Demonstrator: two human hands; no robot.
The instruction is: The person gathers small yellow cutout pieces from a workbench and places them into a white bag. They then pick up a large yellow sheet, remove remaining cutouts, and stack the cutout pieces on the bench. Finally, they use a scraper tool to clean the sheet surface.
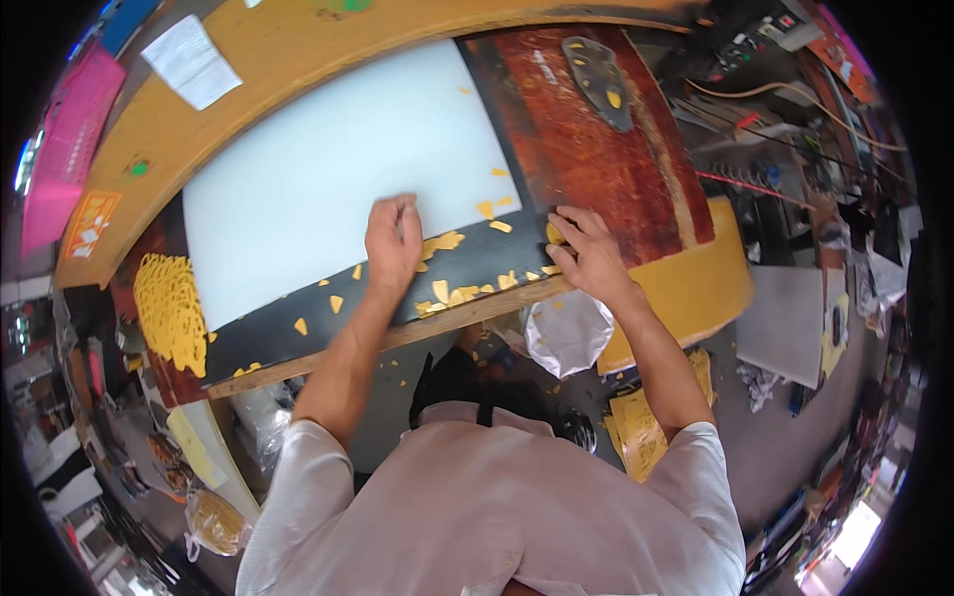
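My left hand is closed over the front edge of a large white board, its fingers curled and slightly blurred; what they hold, if anything, is hidden. Small yellow cut pieces lie just beside it. My right hand is on the dark strip near the board's front right corner, thumb and fingers bent around a yellow piece. More loose yellow pieces are scattered along the black surface in front of the board.
A stack of yellow sheets full of holes sits at the left. A dark oblong form with yellow bits rests on the reddish-brown board. Below the wooden edge hangs a bag-lined container. A yellow beam spans the back.
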